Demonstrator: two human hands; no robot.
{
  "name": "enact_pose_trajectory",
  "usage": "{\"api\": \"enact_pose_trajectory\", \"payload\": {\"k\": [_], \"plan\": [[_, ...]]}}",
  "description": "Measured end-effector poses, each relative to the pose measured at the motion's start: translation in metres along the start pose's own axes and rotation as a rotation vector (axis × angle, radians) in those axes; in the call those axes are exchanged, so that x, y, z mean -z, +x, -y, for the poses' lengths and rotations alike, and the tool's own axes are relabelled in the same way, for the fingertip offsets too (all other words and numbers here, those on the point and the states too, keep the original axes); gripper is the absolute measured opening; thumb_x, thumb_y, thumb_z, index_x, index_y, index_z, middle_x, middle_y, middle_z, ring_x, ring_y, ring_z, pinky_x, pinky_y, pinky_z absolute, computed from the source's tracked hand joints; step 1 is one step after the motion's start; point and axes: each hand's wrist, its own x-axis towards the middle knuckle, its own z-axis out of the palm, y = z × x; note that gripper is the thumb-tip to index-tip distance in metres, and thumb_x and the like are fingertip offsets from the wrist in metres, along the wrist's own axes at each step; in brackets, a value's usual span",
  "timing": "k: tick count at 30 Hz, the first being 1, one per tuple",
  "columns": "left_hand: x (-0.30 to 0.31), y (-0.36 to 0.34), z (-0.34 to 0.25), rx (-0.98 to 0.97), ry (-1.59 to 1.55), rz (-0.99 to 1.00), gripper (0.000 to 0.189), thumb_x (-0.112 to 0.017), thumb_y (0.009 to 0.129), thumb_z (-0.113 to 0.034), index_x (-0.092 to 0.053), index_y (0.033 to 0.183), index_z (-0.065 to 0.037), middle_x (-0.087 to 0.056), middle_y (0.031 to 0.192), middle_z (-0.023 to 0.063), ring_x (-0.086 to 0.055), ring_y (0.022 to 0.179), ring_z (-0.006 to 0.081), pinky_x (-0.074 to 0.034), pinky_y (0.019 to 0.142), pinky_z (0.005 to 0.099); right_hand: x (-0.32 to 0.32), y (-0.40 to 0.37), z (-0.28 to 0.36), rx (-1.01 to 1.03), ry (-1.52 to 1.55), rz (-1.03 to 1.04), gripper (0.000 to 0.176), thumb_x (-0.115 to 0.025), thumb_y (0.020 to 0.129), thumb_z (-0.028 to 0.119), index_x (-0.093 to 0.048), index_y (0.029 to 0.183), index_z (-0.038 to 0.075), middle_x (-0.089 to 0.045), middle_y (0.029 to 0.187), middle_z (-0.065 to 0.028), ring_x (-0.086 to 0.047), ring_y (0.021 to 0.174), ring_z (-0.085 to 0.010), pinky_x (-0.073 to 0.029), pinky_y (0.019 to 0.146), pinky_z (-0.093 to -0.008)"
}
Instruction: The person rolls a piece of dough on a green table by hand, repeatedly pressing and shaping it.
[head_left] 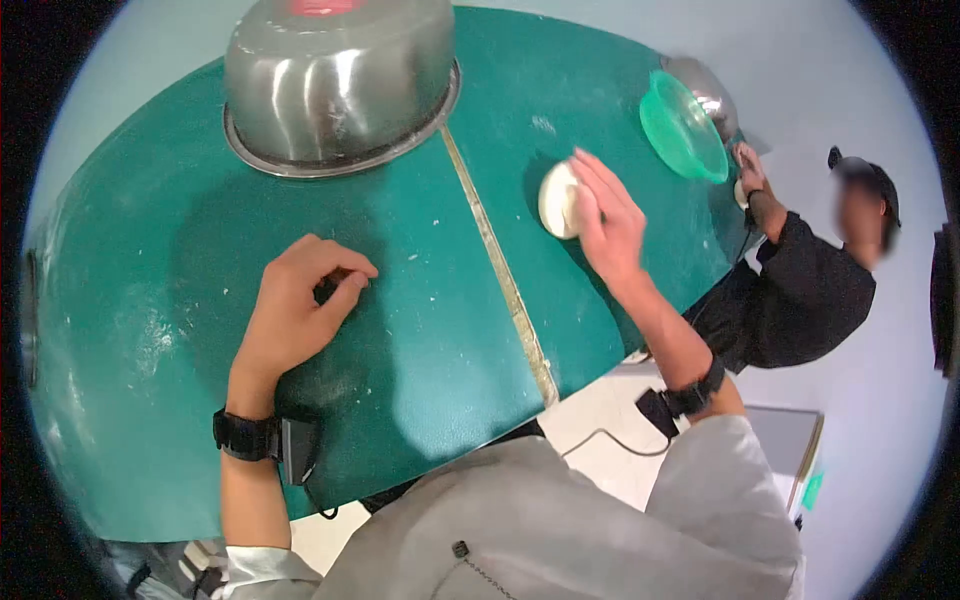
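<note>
A flour-dusted green table [150, 300] carries an upturned steel bowl [340, 80] and a green plastic bowl [685, 125]. Right of its centre seam lies a pale dough round [555, 200]. The right hand [608, 225] lies flat-fingered on it, while the left hand [300, 315] rests curled, its hold unclear. The dough looks soft, light and tacky, best cupped at its sides.

White dough [558, 200], teal table [420, 330]
</note>
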Motion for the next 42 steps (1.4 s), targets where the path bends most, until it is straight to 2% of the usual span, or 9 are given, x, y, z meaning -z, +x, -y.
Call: {"api": "enact_pose_trajectory", "payload": {"k": [6,10,13,19,24,34,38,40,42], "plan": [[-0.001,0.002,-0.003,0.016,0.026,-0.017,0.006,-0.072,0.089,-0.004,-0.073,0.094,-0.008,-0.070,0.087,0.0050,-0.061,0.082,0.0234,-0.049,0.073,0.0345,0.037,0.013,-0.006,-0.351,-0.023,0.357,0.026,-0.068,0.094,0.018,-0.075,0.119,0.011,-0.070,0.114,-0.0144,-0.068,0.099,-0.0331,-0.055,0.091,-0.0433],[0.000,0.002,0.001,0.017,0.022,-0.018,0.006,-0.072,0.088,-0.005,-0.073,0.093,-0.008,-0.071,0.087,0.0051,-0.062,0.082,0.0240,-0.049,0.074,0.0353,0.008,0.020,0.001,-0.006,0.050,0.356,0.035,-0.065,0.095,0.029,-0.071,0.125,0.013,-0.062,0.132,-0.0154,-0.060,0.116,-0.0343,-0.051,0.097,-0.0485],[-0.003,0.002,0.001,0.005,0.009,-0.022,0.006,-0.072,0.087,-0.005,-0.073,0.093,-0.008,-0.071,0.087,0.0060,-0.062,0.083,0.0252,-0.049,0.074,0.0364,0.000,0.033,0.017,0.032,0.191,0.454,0.036,-0.055,0.101,0.033,-0.073,0.122,0.010,-0.065,0.127,-0.0176,-0.062,0.117,-0.0350,-0.048,0.100,-0.0457],[-0.002,0.006,0.000,0.023,0.033,0.028,0.006,-0.071,0.086,-0.004,-0.072,0.092,-0.006,-0.071,0.088,0.0073,-0.062,0.083,0.0265,-0.049,0.075,0.0373,-0.046,0.049,0.023,-0.039,0.052,0.496,0.041,-0.046,0.106,0.036,-0.077,0.098,0.010,-0.075,0.086,-0.0091,-0.072,0.082,-0.0290,-0.056,0.076,-0.0391],[-0.001,0.008,-0.007,0.013,0.043,-0.019,0.012,-0.071,0.084,0.000,-0.074,0.094,-0.006,-0.071,0.084,0.0058,-0.060,0.077,0.0241,-0.048,0.070,0.0350,-0.089,0.077,-0.020,-0.293,0.026,0.404,0.048,-0.045,0.106,0.045,-0.076,0.087,0.013,-0.072,0.075,-0.0169,-0.070,0.072,-0.0424,-0.056,0.068,-0.0527],[0.001,-0.002,-0.001,0.040,-0.004,-0.008,0.006,-0.070,0.093,-0.006,-0.074,0.098,-0.006,-0.068,0.090,0.0047,-0.060,0.082,0.0181,-0.049,0.074,0.0309,-0.073,0.063,-0.013,-0.510,0.183,0.322,0.054,-0.042,0.105,0.053,-0.080,0.105,0.015,-0.076,0.099,-0.0192,-0.072,0.096,-0.0379,-0.053,0.091,-0.0492],[0.000,-0.002,0.000,0.023,0.010,-0.008,0.007,-0.070,0.091,-0.007,-0.074,0.098,-0.007,-0.070,0.089,0.0046,-0.060,0.079,0.0178,-0.050,0.071,0.0319,-0.035,0.056,-0.010,-0.556,0.417,0.453,0.058,-0.041,0.106,0.053,-0.077,0.119,0.010,-0.076,0.102,-0.0186,-0.072,0.096,-0.0306,-0.052,0.091,-0.0410],[0.000,-0.001,0.002,0.017,0.006,-0.028,0.008,-0.070,0.090,-0.007,-0.074,0.097,-0.007,-0.070,0.086,0.0056,-0.061,0.078,0.0194,-0.051,0.070,0.0330,-0.014,0.057,-0.015,-0.677,0.518,0.715,0.046,-0.049,0.108,0.043,-0.075,0.123,0.008,-0.075,0.108,-0.0085,-0.067,0.092,-0.0168,-0.051,0.087,-0.0334],[-0.002,0.000,0.005,-0.083,0.037,-0.042,0.007,-0.069,0.089,-0.007,-0.074,0.096,-0.007,-0.070,0.086,0.0069,-0.061,0.077,0.0226,-0.051,0.070,0.0350,0.003,0.070,-0.010,-0.566,0.377,0.792,0.040,-0.053,0.106,0.038,-0.076,0.117,0.007,-0.075,0.105,-0.0089,-0.068,0.090,-0.0189,-0.052,0.084,-0.0347]]}}
